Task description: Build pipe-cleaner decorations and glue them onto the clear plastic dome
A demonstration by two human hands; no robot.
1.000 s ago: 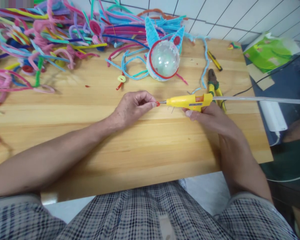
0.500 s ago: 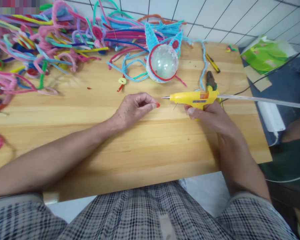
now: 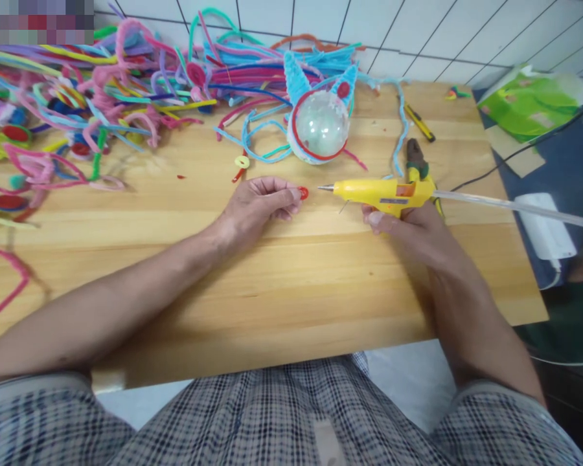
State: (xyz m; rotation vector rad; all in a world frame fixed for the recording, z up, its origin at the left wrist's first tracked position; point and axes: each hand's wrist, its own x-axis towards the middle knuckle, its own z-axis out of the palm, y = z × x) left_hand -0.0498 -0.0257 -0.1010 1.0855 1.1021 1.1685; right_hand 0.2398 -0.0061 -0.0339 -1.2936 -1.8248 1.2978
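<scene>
Between its thumb and fingers my left hand (image 3: 265,206) pinches a small red coil (image 3: 303,193) above the wooden table. My right hand (image 3: 403,226) is wrapped around the handle of a yellow glue gun (image 3: 383,193), whose metal tip points left, a short gap from the coil. A clear glue stick (image 3: 495,200) extends from the back of the gun. Behind both hands stands a clear ball (image 3: 322,125) with a red rim and fuzzy blue ears, the right ear bearing a red disc.
Colourful pipe cleaners (image 3: 140,90) are heaped along the back and left of the table (image 3: 272,298). Pliers (image 3: 416,158) and a yellow cutter (image 3: 420,123) lie behind the gun. A white device (image 3: 544,223) and a green bag (image 3: 529,107) are beyond the right edge.
My left hand has turned slightly, and the red coil now shows more of its round face. The whole view has shifted a little. My right hand still holds the glue gun.
</scene>
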